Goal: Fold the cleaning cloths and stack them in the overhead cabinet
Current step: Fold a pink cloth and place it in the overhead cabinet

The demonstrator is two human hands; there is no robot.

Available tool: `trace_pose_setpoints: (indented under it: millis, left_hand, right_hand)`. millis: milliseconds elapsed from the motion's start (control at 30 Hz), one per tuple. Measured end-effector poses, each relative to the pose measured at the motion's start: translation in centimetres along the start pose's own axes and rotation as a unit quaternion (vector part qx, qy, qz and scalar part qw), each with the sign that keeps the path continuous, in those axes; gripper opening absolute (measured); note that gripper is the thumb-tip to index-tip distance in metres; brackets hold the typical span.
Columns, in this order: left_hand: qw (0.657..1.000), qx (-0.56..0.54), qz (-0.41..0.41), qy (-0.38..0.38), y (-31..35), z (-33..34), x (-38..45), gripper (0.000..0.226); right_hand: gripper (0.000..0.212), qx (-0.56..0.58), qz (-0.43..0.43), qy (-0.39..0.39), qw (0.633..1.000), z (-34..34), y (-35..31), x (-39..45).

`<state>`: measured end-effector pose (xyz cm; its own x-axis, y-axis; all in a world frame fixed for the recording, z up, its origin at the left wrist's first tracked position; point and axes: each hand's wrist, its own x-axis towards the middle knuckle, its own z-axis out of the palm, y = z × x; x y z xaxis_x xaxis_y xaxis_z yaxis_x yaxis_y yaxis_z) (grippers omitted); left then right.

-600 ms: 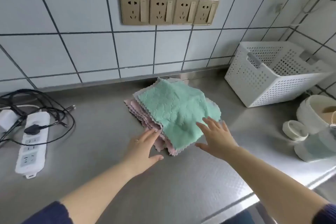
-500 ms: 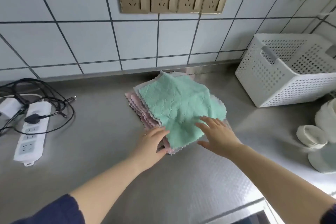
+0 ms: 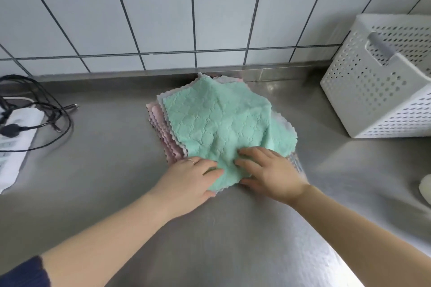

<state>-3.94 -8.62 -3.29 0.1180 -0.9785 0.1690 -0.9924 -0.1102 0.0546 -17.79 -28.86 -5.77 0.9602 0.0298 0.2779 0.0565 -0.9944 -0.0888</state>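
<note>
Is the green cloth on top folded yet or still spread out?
Spread out: the green cloth lies flat, single layer, on the pile, with both hands at its near corner.
</note>
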Motion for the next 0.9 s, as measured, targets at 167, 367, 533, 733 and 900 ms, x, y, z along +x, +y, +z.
trace_pose_setpoints:
  millis: [167,367,533,733,900]
  left_hand:
    - [0.998,-0.043,-0.018,0.043,-0.9,0.0,0.2,0.036]
    - [0.987,-0.057,-0.108,0.107,-1.8,-0.9,0.1,0.026]
    - [0.904,-0.321,-0.206,0.192,-1.6,-0.9,-2.2,0.032]
    - [0.911,-0.249,-0.218,0.245,0.2,-3.2,-5.5,0.025]
    - [0.933,-0.174,-0.229,0.218,2.5,-4.6,-10.2,0.032]
  right_hand:
    - [0.028,0.006,-0.071,0.050,0.996,0.2,1.3,-0.1]
    - [0.023,-0.086,-0.068,0.076,0.991,0.3,3.2,-0.3]
    - [0.022,-0.122,0.119,0.141,0.975,-1.7,3.9,-1.0]
    - [0.019,-0.046,0.217,0.220,0.950,-5.4,-0.7,-1.5]
    - [0.018,0.010,0.218,0.128,0.967,-5.9,-4.2,-5.9]
